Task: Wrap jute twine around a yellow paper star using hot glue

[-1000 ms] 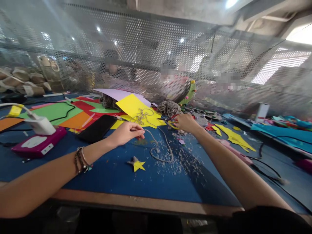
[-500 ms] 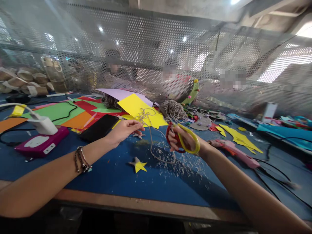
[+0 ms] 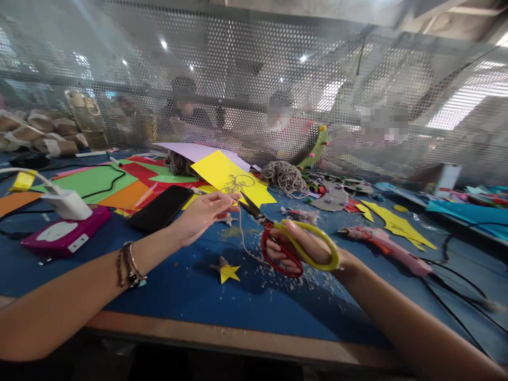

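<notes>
My right hand (image 3: 296, 244) grips a pair of scissors (image 3: 277, 228) by its red and yellow handles. The dark blades point up and left and stand apart near the fingertips of my left hand (image 3: 206, 212). Thumb and fingers of that left hand pinch a thin grey-beige yarn (image 3: 243, 233), which hangs down beside the blades and curls on the table. Below on the blue table (image 3: 174, 296) lies a small yellow paper star (image 3: 229, 273) with a grey yarn-covered part. Pale fibre scraps (image 3: 273, 278) are scattered under the scissors.
A yellow sheet (image 3: 216, 168) and a ball of grey yarn (image 3: 283, 179) lie behind my hands. To the left are a black phone (image 3: 162, 208) and a purple power strip (image 3: 65, 231). A pink glue gun (image 3: 387, 248) with cables is at right. Perforated metal (image 3: 238, 79) stands behind.
My right hand has brought the scissors down and around so the blades point toward my left hand and the yarn. The left hand has shifted slightly right, still pinching.
</notes>
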Motion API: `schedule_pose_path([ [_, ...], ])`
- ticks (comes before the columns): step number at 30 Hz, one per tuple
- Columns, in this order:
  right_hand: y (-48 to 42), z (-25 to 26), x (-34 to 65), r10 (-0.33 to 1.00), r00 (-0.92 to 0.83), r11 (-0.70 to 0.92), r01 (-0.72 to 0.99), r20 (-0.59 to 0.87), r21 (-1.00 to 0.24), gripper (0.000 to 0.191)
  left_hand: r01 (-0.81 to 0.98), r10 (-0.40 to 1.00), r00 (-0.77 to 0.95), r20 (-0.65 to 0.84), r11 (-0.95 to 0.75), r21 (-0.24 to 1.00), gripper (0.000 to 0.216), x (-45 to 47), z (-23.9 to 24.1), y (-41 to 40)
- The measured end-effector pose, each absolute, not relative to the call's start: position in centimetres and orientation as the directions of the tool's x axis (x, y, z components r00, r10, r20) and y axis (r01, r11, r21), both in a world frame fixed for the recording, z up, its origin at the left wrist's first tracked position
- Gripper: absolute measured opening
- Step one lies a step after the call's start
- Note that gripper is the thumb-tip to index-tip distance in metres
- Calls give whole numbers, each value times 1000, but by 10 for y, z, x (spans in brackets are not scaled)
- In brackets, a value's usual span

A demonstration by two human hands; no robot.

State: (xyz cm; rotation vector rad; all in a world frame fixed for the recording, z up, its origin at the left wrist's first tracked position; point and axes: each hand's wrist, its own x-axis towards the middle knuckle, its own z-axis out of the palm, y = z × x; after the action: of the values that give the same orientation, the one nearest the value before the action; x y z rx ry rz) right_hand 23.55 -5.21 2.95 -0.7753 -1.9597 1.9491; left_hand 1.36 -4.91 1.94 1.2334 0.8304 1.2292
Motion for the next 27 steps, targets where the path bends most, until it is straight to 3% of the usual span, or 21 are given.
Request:
schedule_pose_path([
  [6,-53,34,239,555,-820,-40,137,-136,-990,57,-232,978,162,128,-89,969,17,12,16,-47],
  [12,-52,29,239,554,-812,-48,189,-184,-981,52,-207,976,168,142,-106,973,20,13,18,-49],
  [27,-58,29,227,517,-842,-88,125,-152,-988,51,-44,871,415,265,-272,961,19,26,17,-65],
])
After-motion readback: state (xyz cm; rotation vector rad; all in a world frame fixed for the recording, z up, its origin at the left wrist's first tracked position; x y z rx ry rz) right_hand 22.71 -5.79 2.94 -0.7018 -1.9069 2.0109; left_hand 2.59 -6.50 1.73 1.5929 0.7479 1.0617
